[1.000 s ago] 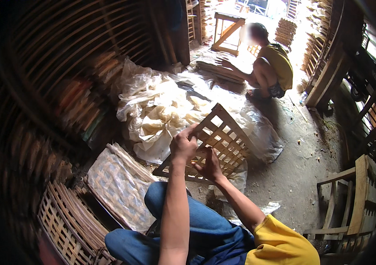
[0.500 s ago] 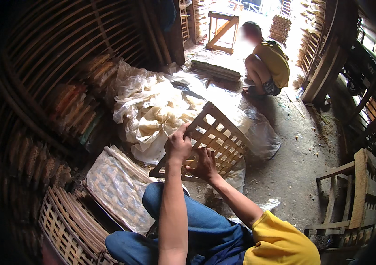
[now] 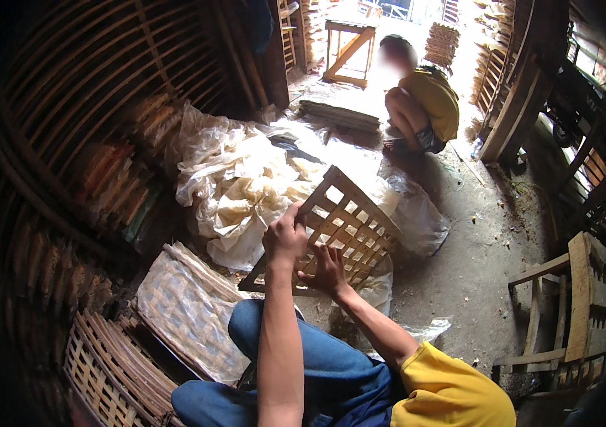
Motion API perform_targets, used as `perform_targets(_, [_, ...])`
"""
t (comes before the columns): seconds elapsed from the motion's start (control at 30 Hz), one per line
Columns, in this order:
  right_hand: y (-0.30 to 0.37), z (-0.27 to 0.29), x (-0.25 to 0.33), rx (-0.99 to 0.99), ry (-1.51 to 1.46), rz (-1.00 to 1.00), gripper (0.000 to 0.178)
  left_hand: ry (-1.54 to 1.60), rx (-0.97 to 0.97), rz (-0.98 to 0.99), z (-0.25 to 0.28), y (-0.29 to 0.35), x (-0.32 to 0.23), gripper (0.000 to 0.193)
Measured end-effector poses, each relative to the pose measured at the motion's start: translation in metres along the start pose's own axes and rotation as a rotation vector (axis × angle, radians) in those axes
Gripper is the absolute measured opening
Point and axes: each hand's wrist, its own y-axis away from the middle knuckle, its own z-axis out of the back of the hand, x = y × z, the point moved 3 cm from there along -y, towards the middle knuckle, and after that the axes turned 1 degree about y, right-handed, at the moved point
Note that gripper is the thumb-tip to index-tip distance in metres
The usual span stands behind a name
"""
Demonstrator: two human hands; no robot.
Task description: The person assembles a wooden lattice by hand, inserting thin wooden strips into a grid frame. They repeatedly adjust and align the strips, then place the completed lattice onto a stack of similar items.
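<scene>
A square lattice tray of woven slats in a dark wooden frame is tilted up before me. My left hand is closed round its left edge. My right hand lies against the lower part of the weave, fingers bent and thumb apart, not wrapped round the frame; the fingertips are partly hidden. Close behind the tray is a big heap of crumpled, cream-coloured plastic sheeting. Beside my knee, on the left, lies a stack of trays covered with clear plastic.
More lattice trays stand stacked at the lower left. Slatted racks line the left wall. On the right, a wooden frame rests on the concrete floor. A person in a yellow top squats farther back, near flat boards and a wooden stand.
My right hand has shifted slightly down and left on the lattice. The left hand keeps its hold on the edge. The whole view has turned a little.
</scene>
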Motion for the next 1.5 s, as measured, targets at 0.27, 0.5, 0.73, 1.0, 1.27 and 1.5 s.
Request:
perform_targets(0.27, [-0.006,0.002,-0.005,0.002,-0.04,0.066,0.08,0.005,-0.071,-0.131,-0.007,0.0,0.003,0.043])
perform_targets(0.5, [0.001,-0.014,-0.018,0.013,-0.051,0.21,0.097,-0.111,-0.123,-0.009,-0.012,-0.004,0.011,0.025])
perform_targets(0.73, [-0.002,-0.022,-0.008,0.113,-0.01,0.205,0.098,-0.133,-0.158,0.034,-0.009,-0.011,0.034,0.025])
perform_targets(1.0, [0.016,-0.027,0.015,0.124,-0.002,0.139,0.089,-0.133,-0.097,0.16,0.006,0.001,0.04,0.027])
perform_targets(1.27, [0.023,-0.021,0.032,0.198,-0.107,0.042,0.082,-0.108,-0.093,0.18,0.014,0.009,0.049,0.028])
perform_targets(1.5, [0.166,-0.053,-0.048,0.67,0.209,-0.098,0.083,-0.108,-0.062,0.202,0.013,0.009,0.041,0.027])
